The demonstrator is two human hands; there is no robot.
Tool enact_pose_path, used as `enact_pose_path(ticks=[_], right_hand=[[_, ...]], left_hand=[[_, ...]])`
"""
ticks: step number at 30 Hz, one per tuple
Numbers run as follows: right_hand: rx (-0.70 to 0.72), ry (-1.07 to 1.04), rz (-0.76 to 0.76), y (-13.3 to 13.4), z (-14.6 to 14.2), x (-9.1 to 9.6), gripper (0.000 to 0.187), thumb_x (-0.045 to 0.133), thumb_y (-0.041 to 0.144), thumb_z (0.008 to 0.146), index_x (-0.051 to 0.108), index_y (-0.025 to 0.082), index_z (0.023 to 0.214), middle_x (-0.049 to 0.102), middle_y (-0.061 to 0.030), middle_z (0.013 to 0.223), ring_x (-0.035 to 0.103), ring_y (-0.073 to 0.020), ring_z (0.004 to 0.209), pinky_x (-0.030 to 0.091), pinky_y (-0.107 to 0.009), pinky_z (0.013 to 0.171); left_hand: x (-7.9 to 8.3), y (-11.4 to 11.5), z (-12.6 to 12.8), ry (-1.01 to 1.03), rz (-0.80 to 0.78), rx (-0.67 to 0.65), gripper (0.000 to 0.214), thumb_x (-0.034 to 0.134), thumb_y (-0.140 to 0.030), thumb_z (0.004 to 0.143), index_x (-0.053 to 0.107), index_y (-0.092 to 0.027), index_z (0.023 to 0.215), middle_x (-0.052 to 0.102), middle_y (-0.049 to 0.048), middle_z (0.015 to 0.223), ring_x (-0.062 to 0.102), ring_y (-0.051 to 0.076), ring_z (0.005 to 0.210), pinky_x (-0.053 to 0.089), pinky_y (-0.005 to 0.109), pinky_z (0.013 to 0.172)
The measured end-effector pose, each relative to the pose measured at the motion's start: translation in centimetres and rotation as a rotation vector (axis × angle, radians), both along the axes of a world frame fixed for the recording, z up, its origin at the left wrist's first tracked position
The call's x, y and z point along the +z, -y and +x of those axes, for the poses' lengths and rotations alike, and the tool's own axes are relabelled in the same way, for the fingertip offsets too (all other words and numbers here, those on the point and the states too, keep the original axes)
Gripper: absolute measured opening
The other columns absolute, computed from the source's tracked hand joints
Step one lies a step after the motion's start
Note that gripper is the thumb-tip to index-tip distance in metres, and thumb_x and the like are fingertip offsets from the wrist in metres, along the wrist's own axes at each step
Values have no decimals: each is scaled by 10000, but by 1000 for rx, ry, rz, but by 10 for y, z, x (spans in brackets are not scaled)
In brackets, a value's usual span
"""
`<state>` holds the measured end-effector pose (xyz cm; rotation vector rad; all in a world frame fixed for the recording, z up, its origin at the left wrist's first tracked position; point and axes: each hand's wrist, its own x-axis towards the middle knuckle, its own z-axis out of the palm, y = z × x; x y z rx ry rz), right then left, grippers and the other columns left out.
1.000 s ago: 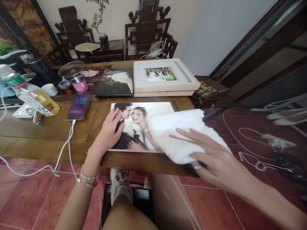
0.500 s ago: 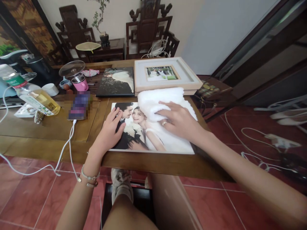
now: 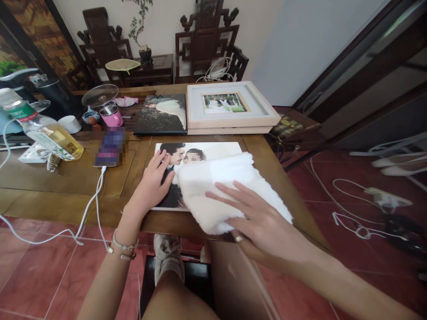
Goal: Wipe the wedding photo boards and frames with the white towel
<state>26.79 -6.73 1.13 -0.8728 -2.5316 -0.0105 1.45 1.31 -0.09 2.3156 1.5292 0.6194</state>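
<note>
A photo panel showing a couple lies on the wooden table near its front edge. My left hand rests flat on the panel's left side, fingers spread, steadying nothing else. Over the panel's right and lower part lies a fluffy white towel, its near edge hanging past the table's front edge. My right hand has the towel under its outstretched fingers, pressing it at the near right corner. The ring finger's ring shows; the thumb is hidden. Much of the picture is covered by the towel.
Behind the panel are a dark photo album and a pale wooden picture frame. At left stand a pink mug, a tilted bottle and a phone on a white cable. The table's front edge is close.
My right hand has moved toward me with the towel, from the panel's upper right to its near edge. The towel has spread flatter. My left hand has stayed put.
</note>
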Motion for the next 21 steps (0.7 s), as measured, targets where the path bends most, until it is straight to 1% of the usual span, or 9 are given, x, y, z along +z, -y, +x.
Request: enact_pose_path(ticks=[2,4,7,10,12,14,18,21], right_hand=[[17,-27,8,0,2,0,270,449,16,629,649,184,699,589,-110,1335,422,-331,1335,370,-590,1079],[9,-38,26,-5,3,2,274,441,10,651,648,185,692,616,-108,1300,464,-328,1302,408,-585,1053],[-23,-4,59,-18,4,6,286,446,25,699,678,183,752,640,-117,1261,529,-341,1238,471,-583,993],[-89,7,77,-32,9,6,312,447,38,711,700,178,829,670,-146,1202,552,-333,1215,484,-563,986],[-139,16,76,-43,16,3,313,458,53,721,704,167,876,695,-163,1136,554,-324,1216,480,-544,999],[-182,15,68,-53,26,-3,304,476,72,738,704,166,916,702,-158,1109,554,-317,1219,480,-526,1006],[-313,-56,49,-68,48,-15,323,495,89,754,694,196,985,674,-106,1184,567,-304,1208,531,-480,956],[-374,-84,65,-67,57,-21,333,479,87,762,685,193,1001,657,-113,1214,574,-311,1198,549,-486,924]], left_hand=[[0,0,0,2,-3,2,528,404,-292,947,382,-65,1424,305,176,1555,202,255,1471,220,457,1189],[1,1,-1,8,-5,2,521,403,-293,948,384,-80,1424,306,171,1555,200,254,1472,225,463,1187],[1,3,-3,23,8,-5,507,409,-299,946,397,-114,1419,320,161,1551,214,254,1469,225,470,1186],[1,7,-3,25,15,-7,507,414,-301,943,404,-120,1416,326,160,1549,221,257,1467,221,469,1188],[1,9,-3,18,5,2,514,412,-302,944,398,-106,1419,320,163,1550,212,260,1469,226,476,1185],[1,12,-3,13,-13,12,520,407,-303,945,393,-96,1422,312,163,1554,204,262,1471,236,493,1178],[0,15,-4,17,-22,17,514,405,-303,945,391,-117,1424,310,152,1557,203,263,1471,249,518,1166],[0,15,-6,19,-14,9,514,410,-298,943,393,-115,1423,315,158,1554,210,262,1469,251,500,1168]])
